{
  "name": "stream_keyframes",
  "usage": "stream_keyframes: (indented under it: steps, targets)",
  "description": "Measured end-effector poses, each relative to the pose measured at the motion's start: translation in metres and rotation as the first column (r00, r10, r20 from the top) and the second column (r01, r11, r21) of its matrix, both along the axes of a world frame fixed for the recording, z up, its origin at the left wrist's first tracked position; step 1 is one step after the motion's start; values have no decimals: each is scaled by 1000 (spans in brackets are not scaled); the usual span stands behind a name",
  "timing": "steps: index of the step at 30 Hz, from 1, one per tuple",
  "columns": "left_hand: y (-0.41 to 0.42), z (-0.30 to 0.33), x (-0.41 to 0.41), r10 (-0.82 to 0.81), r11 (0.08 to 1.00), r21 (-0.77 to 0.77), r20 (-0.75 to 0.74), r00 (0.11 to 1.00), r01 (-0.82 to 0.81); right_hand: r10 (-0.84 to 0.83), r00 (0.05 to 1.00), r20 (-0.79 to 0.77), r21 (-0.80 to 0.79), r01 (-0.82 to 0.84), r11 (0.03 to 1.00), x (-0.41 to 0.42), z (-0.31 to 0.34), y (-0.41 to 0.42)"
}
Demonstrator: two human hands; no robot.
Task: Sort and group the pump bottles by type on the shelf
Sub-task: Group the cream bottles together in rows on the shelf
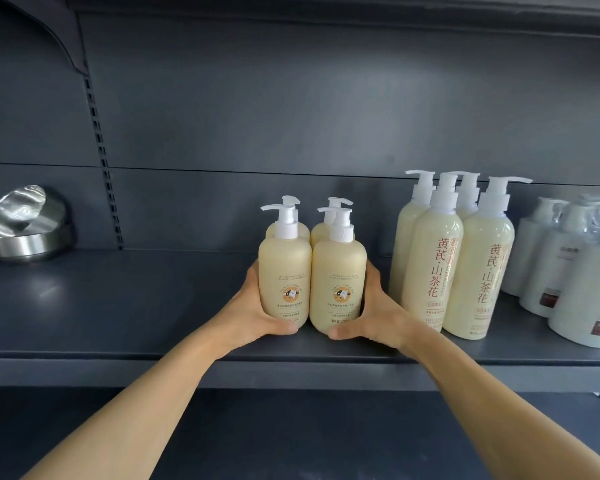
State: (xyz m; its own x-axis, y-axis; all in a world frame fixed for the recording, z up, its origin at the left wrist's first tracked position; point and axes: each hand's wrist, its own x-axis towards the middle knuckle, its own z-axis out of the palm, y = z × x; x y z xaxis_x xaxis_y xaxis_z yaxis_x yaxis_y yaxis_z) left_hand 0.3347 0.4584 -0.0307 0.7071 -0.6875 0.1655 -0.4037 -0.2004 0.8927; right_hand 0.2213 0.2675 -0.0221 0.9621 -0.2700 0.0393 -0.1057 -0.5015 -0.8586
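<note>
We judge step: squaring up group of 4 short cream bottles (310, 271) on shelf (118, 306). Left hand (257, 313) cups left side, right hand (371, 313) cups right side, fingers curled round outer bottles, thumbs at front bases. Cluster sits between our palms, near 4 tall bottles (454, 258), white bottles (568, 271) beyond. Next: slide block, keep it upright.

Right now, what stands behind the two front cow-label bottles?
Two more pump bottles of the same cream colour stand behind the front cow-label bottles. Only their pumps and shoulders show; their labels are covered.
</note>
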Motion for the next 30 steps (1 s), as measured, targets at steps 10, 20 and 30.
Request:
stream_keyframes:
  steps: [10, 20, 30]
  targets:
    - [-4, 0, 7, -59, 996, -76, -46, 997, 56, 135, 989, 62, 84, -140, 987, 8, 0, -10]
    - [-4, -4, 12, -22, 995, -101, -21, 1000, 20, 146, 984, 98, 63, -153, 986, 14, -6, -11]
    - [-1, -2, 14, -8, 993, -118, -16, 1000, 6, 109, 984, 143, 47, -117, 992, 20, -9, -2]
